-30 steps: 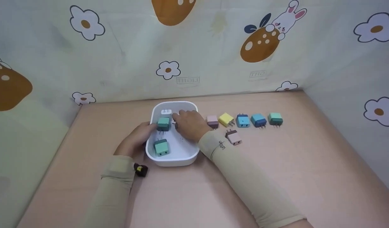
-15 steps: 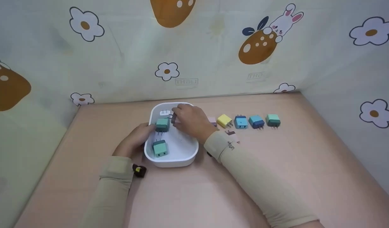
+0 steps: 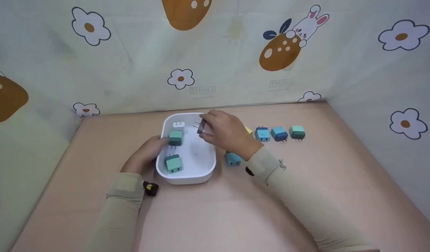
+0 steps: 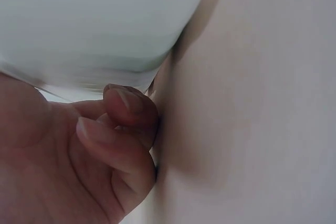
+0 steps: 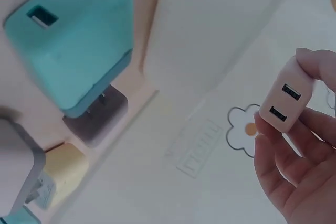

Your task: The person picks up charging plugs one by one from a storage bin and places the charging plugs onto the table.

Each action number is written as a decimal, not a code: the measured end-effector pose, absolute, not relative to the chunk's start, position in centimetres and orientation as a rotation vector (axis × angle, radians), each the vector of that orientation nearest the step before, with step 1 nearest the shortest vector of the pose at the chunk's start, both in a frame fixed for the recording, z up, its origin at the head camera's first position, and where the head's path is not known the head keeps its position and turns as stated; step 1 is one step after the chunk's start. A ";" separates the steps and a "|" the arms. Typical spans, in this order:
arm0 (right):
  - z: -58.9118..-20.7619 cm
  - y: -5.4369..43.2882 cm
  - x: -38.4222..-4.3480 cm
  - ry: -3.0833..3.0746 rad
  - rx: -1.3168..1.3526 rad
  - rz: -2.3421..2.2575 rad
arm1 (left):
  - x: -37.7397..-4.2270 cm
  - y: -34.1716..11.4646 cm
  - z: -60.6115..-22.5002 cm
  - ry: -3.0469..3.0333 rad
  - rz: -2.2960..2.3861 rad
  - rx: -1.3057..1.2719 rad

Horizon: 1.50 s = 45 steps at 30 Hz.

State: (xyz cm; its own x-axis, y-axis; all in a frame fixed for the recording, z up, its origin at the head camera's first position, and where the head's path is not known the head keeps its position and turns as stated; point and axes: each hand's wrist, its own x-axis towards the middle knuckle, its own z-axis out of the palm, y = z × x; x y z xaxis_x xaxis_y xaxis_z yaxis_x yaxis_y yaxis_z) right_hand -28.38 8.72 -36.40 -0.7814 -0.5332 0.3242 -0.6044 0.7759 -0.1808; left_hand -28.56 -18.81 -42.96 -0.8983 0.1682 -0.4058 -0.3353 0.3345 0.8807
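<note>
My right hand (image 3: 228, 134) pinches a pink USB charger (image 5: 286, 100) with a darker prong end. In the head view it is over the right side of a white plastic box (image 3: 188, 179), prongs pointing left. My left hand (image 3: 146, 152) grips the box's left wall, thumb at the rim, fingers curled low outside. Inside the box, along its left side, lie two green USB chargers, the nearer green charger (image 3: 173, 163) and the farther one (image 3: 175, 137). A white charger (image 3: 178, 126) lies at the far end.
A blue charger (image 3: 233, 159) sits just right of the box. Farther right stands a row with a yellow charger (image 3: 249, 130), two blue chargers and a green charger (image 3: 297, 132); my right hand hides part of it. A patterned cloth wall (image 3: 131, 87) closes off the back.
My right hand has risen from inside the box and moved right, bringing the pink charger to the right rim. The blue charger beside the box has come into sight. My left hand stays put.
</note>
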 end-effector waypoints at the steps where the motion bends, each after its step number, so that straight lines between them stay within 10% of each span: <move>1: -36.3 9.2 -28.1 -2.710 0.877 0.430 | -28.6 -18.8 -43.0 2.179 1.589 -0.145; 45: -37.3 25.1 -26.2 -3.006 0.369 0.568 | -28.7 -18.9 -43.2 2.209 1.555 -0.132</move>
